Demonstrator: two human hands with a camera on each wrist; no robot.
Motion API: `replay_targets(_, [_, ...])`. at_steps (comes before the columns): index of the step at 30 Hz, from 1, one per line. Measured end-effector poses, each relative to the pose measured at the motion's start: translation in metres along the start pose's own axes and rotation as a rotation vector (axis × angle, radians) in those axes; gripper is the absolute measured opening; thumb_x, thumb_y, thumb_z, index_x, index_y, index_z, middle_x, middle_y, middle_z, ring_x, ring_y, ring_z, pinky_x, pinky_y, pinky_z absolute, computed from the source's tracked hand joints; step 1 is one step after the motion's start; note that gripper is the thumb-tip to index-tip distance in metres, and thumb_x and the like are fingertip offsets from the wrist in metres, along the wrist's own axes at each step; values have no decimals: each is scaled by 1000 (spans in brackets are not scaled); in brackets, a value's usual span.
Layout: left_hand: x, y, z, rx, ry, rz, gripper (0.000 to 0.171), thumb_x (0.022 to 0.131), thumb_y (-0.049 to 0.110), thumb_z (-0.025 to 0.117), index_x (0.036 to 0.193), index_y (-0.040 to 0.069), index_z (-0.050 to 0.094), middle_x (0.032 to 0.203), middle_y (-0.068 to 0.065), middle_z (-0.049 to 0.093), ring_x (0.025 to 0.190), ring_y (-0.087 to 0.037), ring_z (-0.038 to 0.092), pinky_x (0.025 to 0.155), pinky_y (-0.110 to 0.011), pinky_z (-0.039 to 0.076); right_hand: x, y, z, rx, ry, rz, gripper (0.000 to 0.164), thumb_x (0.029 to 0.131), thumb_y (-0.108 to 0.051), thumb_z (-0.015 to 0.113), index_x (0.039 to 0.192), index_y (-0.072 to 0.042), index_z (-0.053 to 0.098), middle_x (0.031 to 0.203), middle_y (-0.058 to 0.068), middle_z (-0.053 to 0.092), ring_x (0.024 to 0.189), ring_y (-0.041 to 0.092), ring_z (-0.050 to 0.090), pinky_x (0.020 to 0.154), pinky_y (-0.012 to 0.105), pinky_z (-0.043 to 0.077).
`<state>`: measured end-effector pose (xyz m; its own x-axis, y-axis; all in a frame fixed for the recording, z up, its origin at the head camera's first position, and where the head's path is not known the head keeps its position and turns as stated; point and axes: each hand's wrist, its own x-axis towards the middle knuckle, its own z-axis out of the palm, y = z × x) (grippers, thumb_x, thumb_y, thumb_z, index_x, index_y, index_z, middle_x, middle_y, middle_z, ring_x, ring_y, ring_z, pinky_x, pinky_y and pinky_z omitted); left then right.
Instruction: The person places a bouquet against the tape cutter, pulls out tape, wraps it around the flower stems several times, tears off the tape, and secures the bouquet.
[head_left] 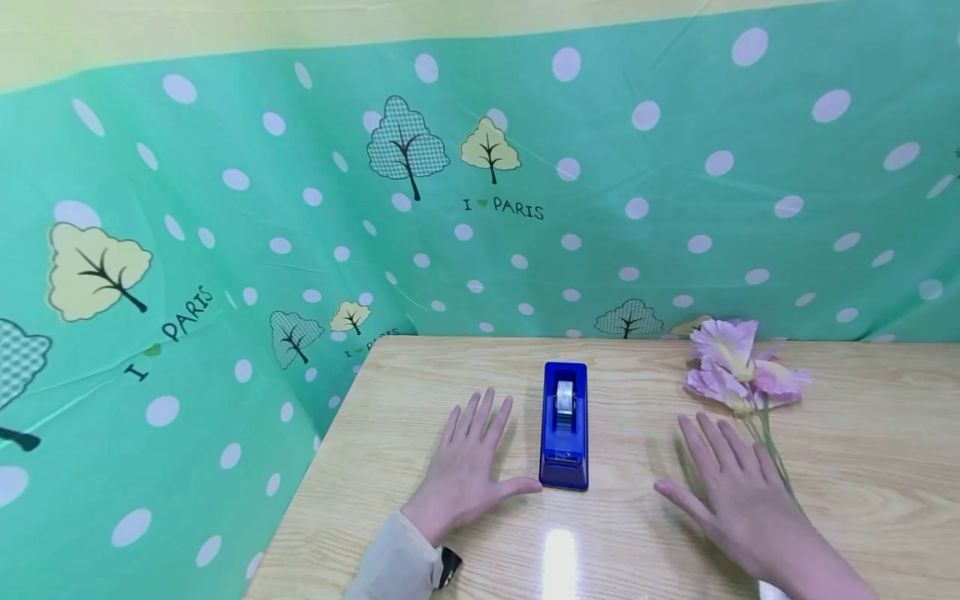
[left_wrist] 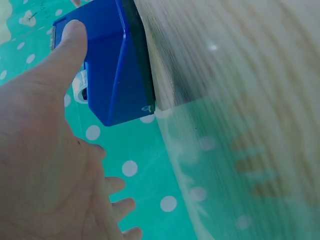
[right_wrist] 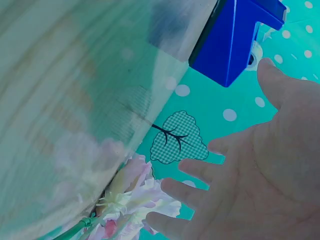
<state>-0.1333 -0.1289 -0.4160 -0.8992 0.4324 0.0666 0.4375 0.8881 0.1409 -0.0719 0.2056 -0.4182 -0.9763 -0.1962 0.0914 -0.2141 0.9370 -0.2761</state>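
In the head view, a blue plastic tape dispenser [head_left: 564, 475] stands between the empty, straight-fingered left hand [head_left: 463, 490] and right hand [head_left: 738, 504], seemingly for either's reach, pink long-stemmed flowers [head_left: 738, 371] beyond the right; the left-wrist view shows the thumb [left_wrist: 72, 42] overlapping the dispenser, contact unclear; the right-wrist view, spread fingers [right_wrist: 187, 192].

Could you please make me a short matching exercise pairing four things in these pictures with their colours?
Things:
1. Tape dispenser
2. Flowers
3. Wood-grain tabletop
4. Cloth backdrop

Colours:
A. Green with pale dots
B. Pinkish purple
C. Light tan
D. Deep blue

Right pairs: 1-D, 2-B, 3-C, 4-A
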Motion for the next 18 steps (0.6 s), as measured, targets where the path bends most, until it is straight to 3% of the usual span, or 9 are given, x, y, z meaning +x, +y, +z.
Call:
replay_targets(2, [0,0,-1,-8,6,-4,108,81,84,47,160,19,10,167,-11,8,154,-31,8,124,-51,9,0,1,-1,-1,4,2,88,98,-59,48,159,-7,11,158,30,23,141,54,20,108,78,12])
replay_targets(5, [1,1,-1,-13,10,-7,108,81,85,45,160,20,10,167,-9,7,154,-29,7,124,-51,8,-1,2,-1,1,-2,-1,87,99,-58,47,159,-6,10,158,30,21,143,54,17,112,75,2])
replay_targets(13, [9,8,-7,-38,33,-13,110,80,90,34,160,24,-4,167,-2,-5,154,-25,0,125,-47,4,-7,9,-8,35,-17,-8,86,101,-53,46,159,-4,4,161,31,10,148,50,1,115,61,-19])
replay_targets(18, [16,21,-17,-55,49,-6,110,80,89,36,159,25,-7,167,-2,-6,154,-25,-1,125,-47,3,-9,15,-16,40,-21,9,86,103,-52,44,158,-6,-3,161,32,3,149,47,-9,111,48,-31])
